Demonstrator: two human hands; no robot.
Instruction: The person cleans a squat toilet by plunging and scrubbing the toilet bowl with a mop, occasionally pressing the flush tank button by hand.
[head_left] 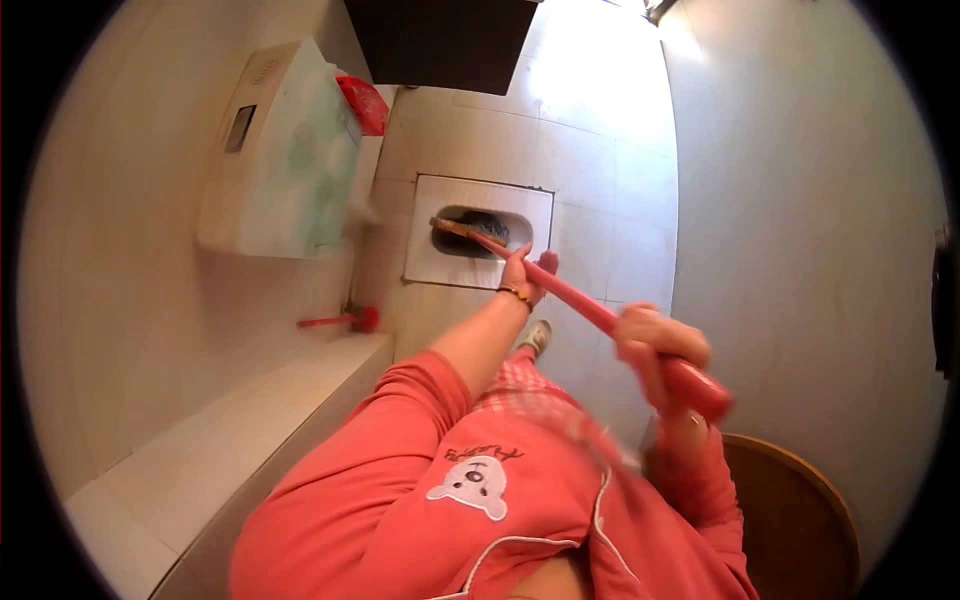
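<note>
A long red handle runs slantwise from my right hand down to a brush head, which lies across the opening of the white squat toilet. Around the upper end of the handle, near its thick red tip, my right hand is wrapped, slightly blurred. Lower down, my left hand is at the shaft near the brush end, its palm against the shaft and some fingers stretched out. Dark bristles show inside the bowl, and part of the bowl is hidden beneath the brush head.
A white cistern hangs on the left wall with a red bag beside it. A red-handled object is below, above a tiled ledge. A dark box stands ahead. A round brown container is at lower right.
</note>
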